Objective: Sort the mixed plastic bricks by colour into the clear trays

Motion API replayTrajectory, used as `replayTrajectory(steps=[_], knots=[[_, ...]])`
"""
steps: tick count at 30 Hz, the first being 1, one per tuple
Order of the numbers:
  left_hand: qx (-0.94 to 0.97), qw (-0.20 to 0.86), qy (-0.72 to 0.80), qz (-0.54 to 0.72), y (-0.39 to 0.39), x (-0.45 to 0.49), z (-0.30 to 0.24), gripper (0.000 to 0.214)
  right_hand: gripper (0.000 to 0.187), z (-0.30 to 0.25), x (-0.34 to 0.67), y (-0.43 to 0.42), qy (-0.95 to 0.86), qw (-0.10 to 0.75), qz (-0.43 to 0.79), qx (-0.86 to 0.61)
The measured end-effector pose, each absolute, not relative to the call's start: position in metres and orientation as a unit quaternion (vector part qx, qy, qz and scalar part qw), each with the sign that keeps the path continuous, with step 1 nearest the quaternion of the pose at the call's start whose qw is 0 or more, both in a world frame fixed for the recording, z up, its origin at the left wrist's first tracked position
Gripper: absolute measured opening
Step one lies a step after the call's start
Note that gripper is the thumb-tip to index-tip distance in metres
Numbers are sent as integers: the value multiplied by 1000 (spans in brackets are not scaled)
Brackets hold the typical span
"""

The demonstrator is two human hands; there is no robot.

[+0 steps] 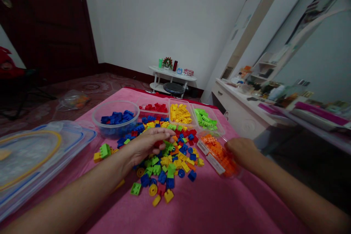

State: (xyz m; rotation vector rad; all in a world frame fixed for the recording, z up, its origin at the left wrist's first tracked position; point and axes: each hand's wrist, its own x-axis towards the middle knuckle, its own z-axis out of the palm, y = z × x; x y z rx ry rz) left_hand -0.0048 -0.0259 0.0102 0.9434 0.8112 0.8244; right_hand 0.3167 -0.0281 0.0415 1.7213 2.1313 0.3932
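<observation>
My left hand (153, 140) is over the pile of mixed toy building bricks (171, 170), its fingers loosely curved and apart; no brick can be made out clearly in it. Red, yellow, green, blue and orange pieces lie loose around it, with a few small wheels (153, 190) near the front. My right hand (240, 148) is closed at the right edge of a clear plastic container (211, 159) holding orange bricks (219, 150). Its fingertips are partly hidden behind the hand.
A round tub (100, 126) of blue bricks stands at left. Behind the pile are clear boxes of red bricks (156, 107), yellow bricks (179, 113) and light green bricks (205, 119). Stacked plastic lids (30, 153) lie at left on the pink cloth (197, 208). A dresser (241, 106) stands right.
</observation>
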Motion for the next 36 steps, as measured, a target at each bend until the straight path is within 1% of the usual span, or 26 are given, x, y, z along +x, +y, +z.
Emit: replayTrajectory(steps=[3, 5, 9, 15, 20, 27, 30, 33, 34, 36], knots=[[434, 732, 370, 374, -27, -5, 11, 28, 26, 43, 318, -27, 748, 230, 123, 610], [439, 734, 365, 368, -27, -5, 11, 29, 30, 42, 319, -27, 736, 235, 100, 628], [449, 735, 355, 363, -26, -5, 8, 29, 34, 40, 322, -26, 721, 221, 62, 654], [450, 739, 353, 356, -27, -4, 6, 27, 33, 32, 330, -24, 737, 194, 64, 645], [454, 741, 345, 354, -26, -4, 4, 26, 37, 29, 336, -22, 739, 171, 23, 651], [455, 738, 351, 354, -26, -4, 3, 27, 30, 23, 325, -20, 741, 208, 79, 634], [454, 737, 353, 355, -26, -2, 3, 29, 28, 38, 318, -21, 735, 221, 97, 634], [442, 738, 359, 363, -26, 0, 1, 31, 20, 66, 296, -26, 718, 220, 125, 648], [435, 739, 362, 366, -27, 0, 1, 33, 18, 76, 284, -29, 719, 205, 127, 652], [416, 748, 365, 366, -28, 0, 1, 39, 22, 90, 253, -36, 756, 137, 115, 630]])
